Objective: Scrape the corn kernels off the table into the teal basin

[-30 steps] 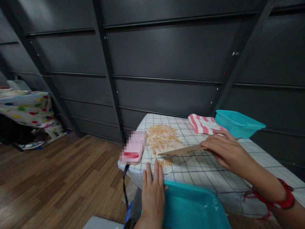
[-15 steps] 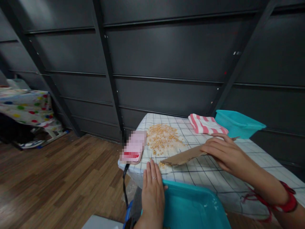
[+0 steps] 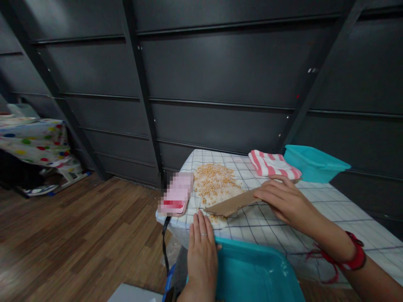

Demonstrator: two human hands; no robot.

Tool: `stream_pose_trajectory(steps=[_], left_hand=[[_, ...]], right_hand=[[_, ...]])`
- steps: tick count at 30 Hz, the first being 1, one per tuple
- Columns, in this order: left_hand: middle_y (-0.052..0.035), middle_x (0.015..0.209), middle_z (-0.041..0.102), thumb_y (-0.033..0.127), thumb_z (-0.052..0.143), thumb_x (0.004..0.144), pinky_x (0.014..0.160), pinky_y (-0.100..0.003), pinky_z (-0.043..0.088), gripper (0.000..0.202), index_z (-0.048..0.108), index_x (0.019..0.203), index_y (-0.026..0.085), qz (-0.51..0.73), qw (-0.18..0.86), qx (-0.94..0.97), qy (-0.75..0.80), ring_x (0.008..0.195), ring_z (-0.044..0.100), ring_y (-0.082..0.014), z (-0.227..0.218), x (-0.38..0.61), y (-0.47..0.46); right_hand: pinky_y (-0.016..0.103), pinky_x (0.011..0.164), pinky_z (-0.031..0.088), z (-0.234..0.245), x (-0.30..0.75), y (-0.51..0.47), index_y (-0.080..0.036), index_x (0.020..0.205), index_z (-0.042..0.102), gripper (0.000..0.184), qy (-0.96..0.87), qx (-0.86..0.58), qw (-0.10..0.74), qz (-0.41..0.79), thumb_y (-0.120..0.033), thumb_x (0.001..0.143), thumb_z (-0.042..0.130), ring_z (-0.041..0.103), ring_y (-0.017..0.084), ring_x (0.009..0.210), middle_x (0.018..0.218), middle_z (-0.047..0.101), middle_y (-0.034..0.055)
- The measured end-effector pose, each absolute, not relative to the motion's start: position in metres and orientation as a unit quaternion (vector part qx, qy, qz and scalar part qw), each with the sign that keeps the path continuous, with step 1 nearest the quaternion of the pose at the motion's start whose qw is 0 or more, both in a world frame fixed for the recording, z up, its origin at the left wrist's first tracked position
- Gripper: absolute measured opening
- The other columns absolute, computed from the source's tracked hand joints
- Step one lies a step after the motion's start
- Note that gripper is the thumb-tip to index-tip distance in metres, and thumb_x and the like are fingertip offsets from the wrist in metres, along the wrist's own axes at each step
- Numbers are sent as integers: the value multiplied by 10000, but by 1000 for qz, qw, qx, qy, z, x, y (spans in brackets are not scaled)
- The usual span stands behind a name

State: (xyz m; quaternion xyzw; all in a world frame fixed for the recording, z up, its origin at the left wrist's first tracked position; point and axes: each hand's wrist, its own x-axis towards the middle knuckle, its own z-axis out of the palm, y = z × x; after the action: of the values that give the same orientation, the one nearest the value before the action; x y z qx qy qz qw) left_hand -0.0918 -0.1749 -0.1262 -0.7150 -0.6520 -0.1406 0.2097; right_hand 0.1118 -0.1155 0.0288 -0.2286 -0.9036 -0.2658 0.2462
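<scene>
My right hand (image 3: 277, 199) grips a strip of brown cardboard (image 3: 234, 204), its far end resting low over the near side of a pile. The pile (image 3: 217, 180) mixes yellow beans, which look like soybeans, with pale rice-like grains on a checked cloth. A few beans (image 3: 217, 219) lie at the cardboard's near edge. My left hand (image 3: 203, 247) is flat with fingers stretched out, its fingertips at the table edge just left of those beans. Its thumb side touches the rim of a teal plastic basin (image 3: 252, 247), held just below the table's edge.
A pink phone-like object (image 3: 176, 195), partly pixelated, lies left of the pile with a black strap (image 3: 164, 239) hanging down. Behind my right hand are a folded pink-striped towel (image 3: 273, 164) and a second teal basin (image 3: 315, 163). A dark panelled wall (image 3: 220, 75) stands behind the table.
My right hand and the cardboard have shifted left, toward the near side of the pile. The left hand and near basin stay in place.
</scene>
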Motion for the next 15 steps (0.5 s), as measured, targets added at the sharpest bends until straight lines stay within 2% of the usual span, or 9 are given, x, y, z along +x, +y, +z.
stream_pose_trajectory(steps=[5, 11, 15], left_hand=[[-206, 1402, 429, 361, 587, 751, 1052, -481, 354, 625, 467, 1289, 66, -153, 194, -692, -678, 1314, 352, -326, -138, -87, -172], [-206, 1335, 502, 344, 526, 793, 969, -429, 457, 534, 519, 1238, 51, -130, 217, -719, -647, 1227, 475, -307, -123, -93, -176], [-184, 1326, 520, 347, 511, 804, 957, -413, 470, 505, 534, 1228, 74, -128, 229, -718, -645, 1217, 488, -292, -118, -94, -177]], right_hand=[[358, 817, 402, 33, 125, -129, -212, 957, 517, 336, -905, -220, 243, -270, 14, 765, 360, 593, 149, 776, 812, 665, 7], [354, 837, 406, 37, 137, -137, -215, 942, 522, 314, -907, -217, 245, -266, 11, 786, 370, 603, 139, 759, 787, 665, 1], [357, 839, 414, 36, 144, -140, -217, 954, 517, 307, -902, -226, 246, -274, 0, 796, 368, 602, 146, 772, 797, 664, 6]])
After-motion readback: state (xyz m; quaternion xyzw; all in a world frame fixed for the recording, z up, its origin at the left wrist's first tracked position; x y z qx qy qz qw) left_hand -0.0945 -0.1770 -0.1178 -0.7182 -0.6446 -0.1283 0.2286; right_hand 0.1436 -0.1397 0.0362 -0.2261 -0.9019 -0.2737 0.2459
